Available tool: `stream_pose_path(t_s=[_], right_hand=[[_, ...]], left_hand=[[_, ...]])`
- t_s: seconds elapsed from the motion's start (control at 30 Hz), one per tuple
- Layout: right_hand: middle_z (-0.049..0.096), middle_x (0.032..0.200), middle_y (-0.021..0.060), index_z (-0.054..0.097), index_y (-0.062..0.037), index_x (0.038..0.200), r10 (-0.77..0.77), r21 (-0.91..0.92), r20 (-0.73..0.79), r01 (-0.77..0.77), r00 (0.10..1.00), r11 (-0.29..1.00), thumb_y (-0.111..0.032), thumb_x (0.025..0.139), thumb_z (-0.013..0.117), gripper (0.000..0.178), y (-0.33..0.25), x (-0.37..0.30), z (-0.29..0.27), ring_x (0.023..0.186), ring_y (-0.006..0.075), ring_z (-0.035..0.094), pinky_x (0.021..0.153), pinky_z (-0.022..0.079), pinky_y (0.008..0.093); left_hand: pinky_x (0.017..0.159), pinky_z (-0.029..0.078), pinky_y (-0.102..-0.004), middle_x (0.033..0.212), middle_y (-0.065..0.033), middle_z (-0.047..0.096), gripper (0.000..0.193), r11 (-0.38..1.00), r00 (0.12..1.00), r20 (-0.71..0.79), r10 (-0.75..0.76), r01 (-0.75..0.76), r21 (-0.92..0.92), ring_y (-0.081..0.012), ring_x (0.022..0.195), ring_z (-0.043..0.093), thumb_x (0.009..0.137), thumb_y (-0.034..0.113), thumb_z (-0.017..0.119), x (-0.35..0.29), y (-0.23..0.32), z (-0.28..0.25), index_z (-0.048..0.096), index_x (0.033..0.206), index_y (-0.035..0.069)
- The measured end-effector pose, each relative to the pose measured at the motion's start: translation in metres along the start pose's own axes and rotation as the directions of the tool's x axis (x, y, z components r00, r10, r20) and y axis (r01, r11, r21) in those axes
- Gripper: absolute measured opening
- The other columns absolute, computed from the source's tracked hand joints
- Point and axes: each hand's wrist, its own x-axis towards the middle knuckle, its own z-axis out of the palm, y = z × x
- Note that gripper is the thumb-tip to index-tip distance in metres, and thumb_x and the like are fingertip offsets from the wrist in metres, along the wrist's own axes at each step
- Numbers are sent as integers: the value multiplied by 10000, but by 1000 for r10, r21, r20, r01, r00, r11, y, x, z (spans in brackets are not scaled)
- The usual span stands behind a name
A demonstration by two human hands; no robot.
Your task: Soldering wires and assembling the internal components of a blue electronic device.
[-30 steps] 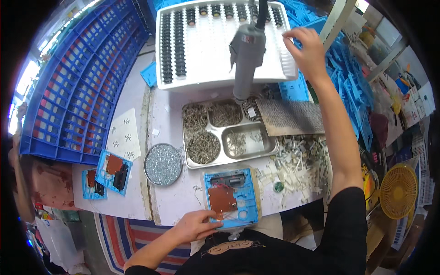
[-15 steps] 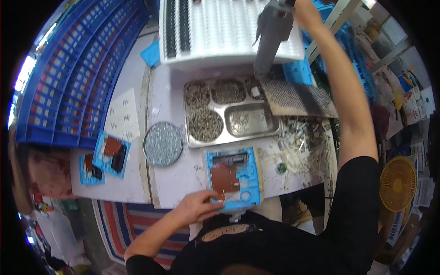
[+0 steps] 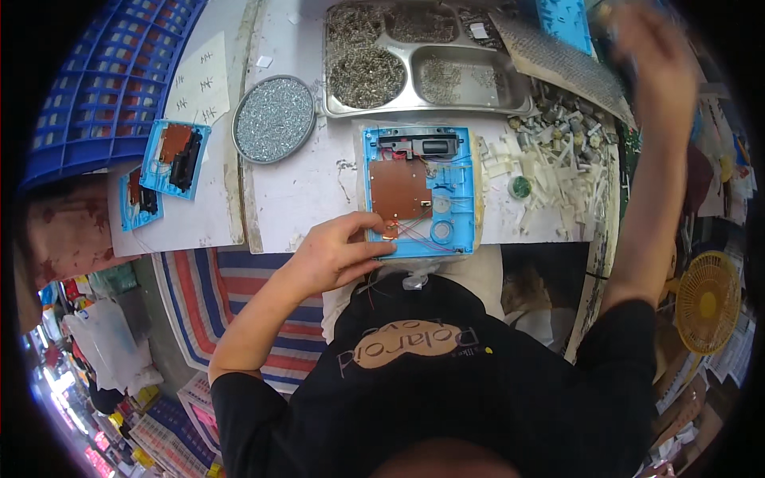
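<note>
Fingers (image 3: pixel 368 224) of the left hand (image 3: pixel 331 253) grip the blue case (image 3: pixel 460 191) at its seven o'clock corner, near the thin wires (image 3: pixel 422 240) and brown board (image 3: pixel 398 191) inside; the case lies open at the near edge of the white table (image 3: pixel 295 207). Taking the case as the clock's centre, the right hand (image 3: pixel 657 60) is a blur at two o'clock, and I cannot tell whether it is open or closed. A metal tray (image 3: pixel 409 80) sits at twelve, a round dish (image 3: pixel 269 162) of small metal parts (image 3: pixel 275 117) at ten, and loose plastic bits (image 3: pixel 570 171) near three.
</note>
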Motion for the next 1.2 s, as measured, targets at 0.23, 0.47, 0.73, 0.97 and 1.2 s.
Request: stream_pose_path(t_s=[0.23, 0.47, 0.73, 0.97, 1.2], right_hand=[[662, 989, 49, 692, -80, 940, -95, -119, 583, 200, 807, 972, -30, 732, 802, 241, 13, -169, 101, 946, 295, 561, 838, 477, 394], [673, 1036, 33, 678, -90, 937, -171, -183, 590, 336, 789, 924, -103, 682, 837, 300, 17, -174, 103, 998, 294, 559, 847, 472, 417], [677, 987, 42, 687, -71, 915, -53, -245, 465, 186, 884, 951, -99, 732, 811, 223, -5, -172, 94, 931, 271, 601, 829, 483, 383], [658, 840, 6, 636, -43, 1053, 949, -273, 312, -952, 46, 136, -111, 986, 582, 110, -9, -427, 9, 708, 86, 598, 658, 501, 256], [657, 1071, 62, 569, -47, 1292, 919, 245, 386, -952, -79, -184, -108, 1004, 563, 294, -70, -537, 23, 907, 111, 624, 821, 509, 262]], left_hand=[[755, 562, -344, 1181, -96, 622, 434, 1000, 1000, 14, 21, -21, -11, -255, 936, 649, 744, 32, 809, 5, 2, -2, 743, 1149, 172], [741, 560, -338, 1183, -86, 624, 450, 1000, 1000, -4, 21, -21, -11, -242, 930, 648, 739, 26, 813, 1, -4, 2, 738, 1157, 174], [727, 550, -336, 1179, -89, 618, 464, 1000, 1000, 0, 20, -20, -7, -238, 904, 643, 737, 35, 822, -2, -5, 1, 737, 1170, 180], [759, 550, -352, 1180, -106, 599, 423, 998, 998, 0, 65, -65, -8, -266, 964, 651, 731, 44, 822, 4, -7, 3, 754, 1138, 136], [790, 526, -349, 1224, -128, 562, 421, 999, 998, -53, 35, -37, -23, -280, 1054, 650, 726, -11, 785, -6, -10, 17, 758, 1128, 109]])
